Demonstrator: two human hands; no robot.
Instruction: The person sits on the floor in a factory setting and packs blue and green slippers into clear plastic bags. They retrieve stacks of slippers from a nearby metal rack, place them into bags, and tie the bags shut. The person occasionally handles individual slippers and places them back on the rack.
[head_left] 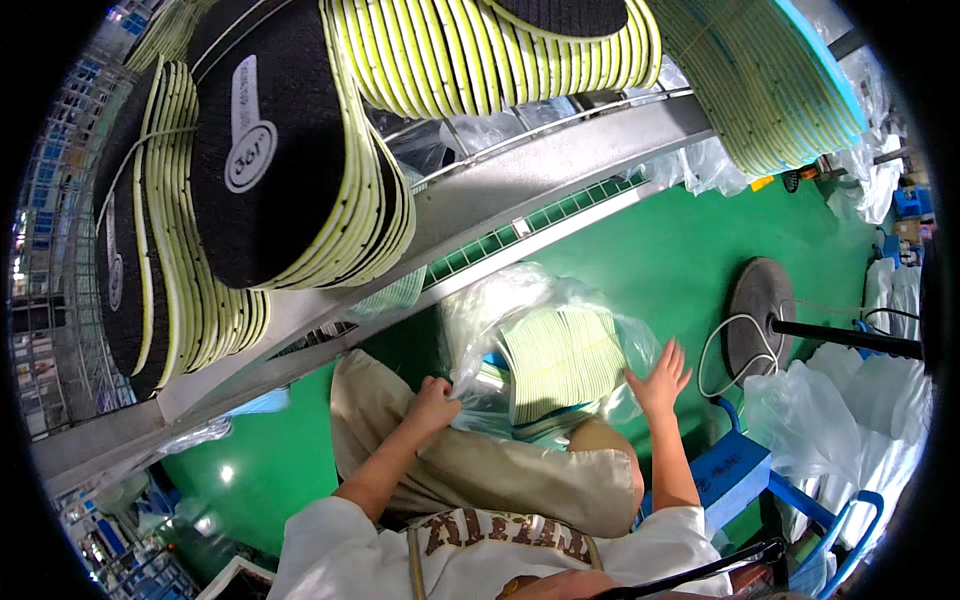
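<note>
A clear plastic bag (pixel 470 318) lies on the floor in front of my knees, its mouth spread wide. Inside it sits a stack of pale green insoles (pixel 565 360), packed side by side on edge. My left hand (pixel 432 408) is closed at the bag's near left edge and appears to pinch the film; the fingertips are partly hidden. On the other side, my right hand (pixel 660 380) has its fingers spread, with the thumb close to the bag's right edge. Whether the thumb touches the film, I cannot tell.
A metal rack (pixel 560 145) crosses above, holding bundles of black and yellow-green insoles (pixel 270 170) and blue-green ones (pixel 765 85). To the right stand a round grey base (pixel 757 320) with a black pole, a white cord, a blue box (pixel 722 478) and plastic bags (pixel 810 415).
</note>
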